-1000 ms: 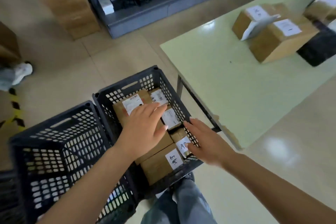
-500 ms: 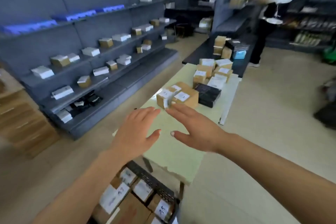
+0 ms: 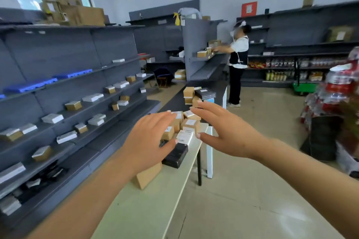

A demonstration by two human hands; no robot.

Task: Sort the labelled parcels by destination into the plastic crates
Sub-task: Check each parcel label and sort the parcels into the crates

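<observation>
Several labelled cardboard parcels (image 3: pixel 189 124) are piled on the far half of a pale green table (image 3: pixel 147 205). A black box (image 3: pixel 176 154) and a white box (image 3: pixel 184 137) lie in front of that pile. A brown parcel (image 3: pixel 148 175) sits nearer, partly hidden under my left hand (image 3: pixel 149 141). Both hands are raised over the table with fingers straight and spread, holding nothing. My right hand (image 3: pixel 223 128) hovers just right of the pile. No crate is in view.
Grey shelving (image 3: pixel 77 106) with small boxes runs along the left of the table. More parcels (image 3: pixel 189 93) sit on a dark counter beyond. A person (image 3: pixel 238 60) stands at a far shelf. Bottled goods (image 3: pixel 338 87) are stacked at the right, with bare floor between.
My view has swung up from the crates of parcels to the table and the room. Both hands left the crate and now reach forward over the table toward the parcel pile.
</observation>
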